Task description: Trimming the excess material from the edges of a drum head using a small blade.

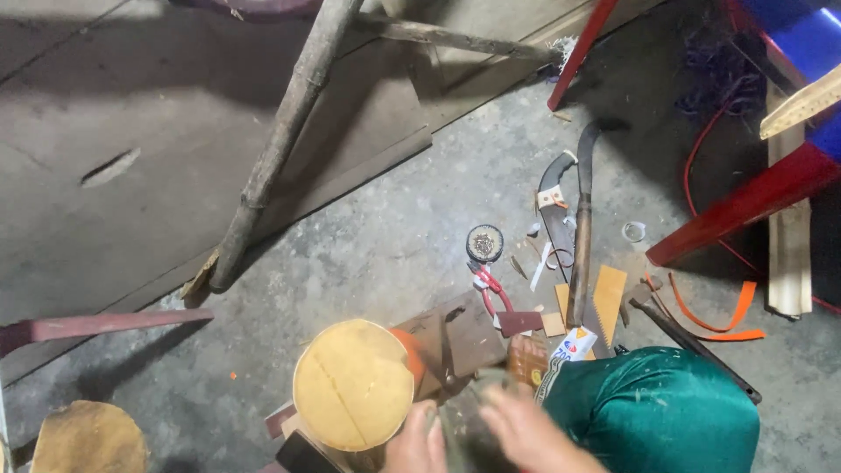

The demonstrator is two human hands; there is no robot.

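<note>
drum: round tan drum (353,384) at 6 o'clock, low on the concrete floor (385,236), skin face up
left hand: left hand (419,445) touching drum's lower right rim, fingers curled; grip unclear
right hand: right hand (526,429) blurred, just right of the left; can't tell if it's pinching anything
lap: green cloth (653,412) at 5 o'clock
tools: red scissors (491,289), round tin (484,243), curved blade (582,228) toward 1 o'clock
pole: bamboo pole (280,140) at 11 o'clock

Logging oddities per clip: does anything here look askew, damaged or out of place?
Mostly clutter. Tools and scraps are strewn over the concrete floor: red-handled scissors, a hand saw, orange strips. A bamboo pole leans at a slant. Both hands, left and right, are motion-blurred beside the round drum.
</note>
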